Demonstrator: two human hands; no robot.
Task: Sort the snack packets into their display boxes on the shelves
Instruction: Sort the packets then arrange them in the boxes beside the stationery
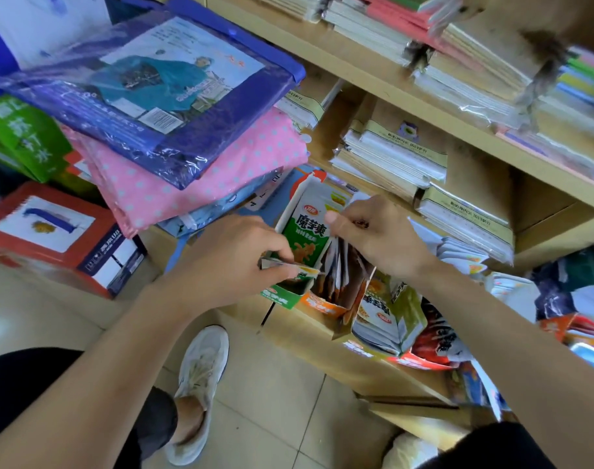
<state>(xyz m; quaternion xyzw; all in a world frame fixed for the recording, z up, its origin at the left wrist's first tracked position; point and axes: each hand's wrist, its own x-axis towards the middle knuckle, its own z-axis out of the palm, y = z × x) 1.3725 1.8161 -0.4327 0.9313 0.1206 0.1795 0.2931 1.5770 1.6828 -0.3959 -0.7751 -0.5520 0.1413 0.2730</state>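
A green display box (306, 236) printed with Chinese characters stands on the lowest wooden shelf (309, 336), its tall back panel upright and its low front facing the person. The left hand (234, 262) pinches a flat green packet (290, 265) between thumb and curled fingers, holding it edge-on just above that box's opening. Right beside it is an orange display box (322, 304) packed with upright packets (339, 275). The right hand (376, 236) reaches over them, thumb stretched out towards the green box and fingers curled down around the packets' tops. Further right along the shelf stand a yellow-green display box (387, 309) and, touching it, a red display box (434, 343), both full.

On the shelves above lie stacks of notebooks (400, 154). To the left, a raincoat in a blue plastic pack (153, 93) rests on a pink polka-dot pack (194, 170), near a red carton (51, 238) and a green carton (21, 137). A white shoe (200, 384) stands on the tiled floor (282, 418).
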